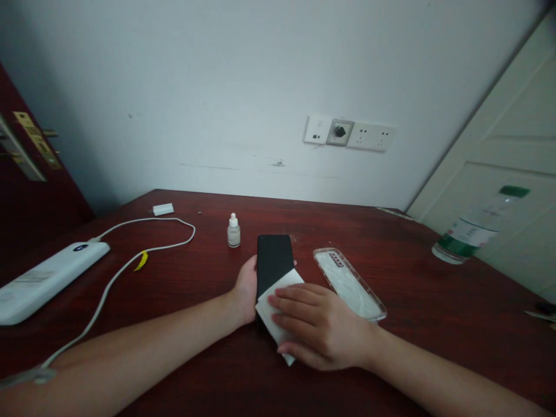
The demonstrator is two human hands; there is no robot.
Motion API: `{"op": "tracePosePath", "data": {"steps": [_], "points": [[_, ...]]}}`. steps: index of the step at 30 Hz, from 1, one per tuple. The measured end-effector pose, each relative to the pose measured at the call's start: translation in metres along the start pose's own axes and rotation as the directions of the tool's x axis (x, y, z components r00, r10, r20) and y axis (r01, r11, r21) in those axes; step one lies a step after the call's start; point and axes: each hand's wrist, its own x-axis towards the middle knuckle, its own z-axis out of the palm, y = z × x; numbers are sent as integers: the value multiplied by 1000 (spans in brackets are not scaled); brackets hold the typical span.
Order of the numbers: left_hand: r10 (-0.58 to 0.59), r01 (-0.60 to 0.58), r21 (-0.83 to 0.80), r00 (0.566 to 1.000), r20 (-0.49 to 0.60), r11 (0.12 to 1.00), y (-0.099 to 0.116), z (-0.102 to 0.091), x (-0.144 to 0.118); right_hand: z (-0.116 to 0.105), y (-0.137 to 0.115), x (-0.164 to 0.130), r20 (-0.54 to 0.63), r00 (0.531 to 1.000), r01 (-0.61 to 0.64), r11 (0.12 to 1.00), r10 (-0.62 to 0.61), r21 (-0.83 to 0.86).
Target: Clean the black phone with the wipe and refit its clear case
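A black smartphone point(274, 256) is held just above the dark red table by my left hand point(247, 288), whose fingers wrap round it from below and behind. Over the phone's lower part lies a folded white tissue point(278, 288). My right hand point(317, 327) presses the tissue against the screen, fingers laid along it and the thumb at its lower edge. To the right a clear phone case point(350, 284) rests on the table, partly behind my right wrist. Beyond the phone stands a small dropper bottle point(233, 231) with a white cap.
On the left are a white power bank point(52, 281), its white cable point(117, 272) and a white charger plug point(163, 209). A yellow strip point(141, 262) hangs by the cable. A green-capped water bottle point(478, 229) stands at the right. Wall sockets point(347, 134) sit above the table point(208, 370).
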Motion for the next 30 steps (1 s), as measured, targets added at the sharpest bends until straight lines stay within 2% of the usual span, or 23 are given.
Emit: {"op": "tracePosePath", "data": {"steps": [4, 7, 11, 14, 16, 18, 20, 22, 26, 30], "points": [[11, -13, 33, 997, 72, 999, 1, 3, -3, 1, -2, 4, 191, 979, 67, 996, -77, 56], [-7, 6, 9, 997, 73, 1000, 2, 1, 0, 0, -1, 5, 261, 965, 12, 1000, -19, 28], [-38, 38, 1, 998, -53, 999, 1, -4, 4, -2, 5, 1, 125, 984, -119, 992, 124, -45], [-41, 42, 9, 998, -55, 999, -1, -4, 4, -3, 6, -2, 20, 993, -115, 993, 116, -32], [-18, 18, -7, 1000, -24, 1000, 0, -1, 3, -3, 6, -2, 30, 997, -68, 998, 68, 1], [10, -10, -32, 1000, -7, 999, 0, 1, 1, -2, 4, 0, 93, 995, -46, 998, 42, 35], [2, -2, -36, 1000, -10, 999, 1, 1, 1, -1, 4, 1, 152, 986, -75, 996, 67, 45], [-45, 45, -10, 998, -32, 999, 1, 1, 1, 1, 6, 1, 165, 978, -137, 990, 132, 18], [-92, 92, -2, 996, -19, 996, 0, -1, 1, 3, 11, -4, 60, 962, -264, 963, 267, -48], [-122, 124, -61, 992, 32, 990, -1, -2, 2, 0, 13, -8, 2, 976, -219, 975, 220, -34]]}}
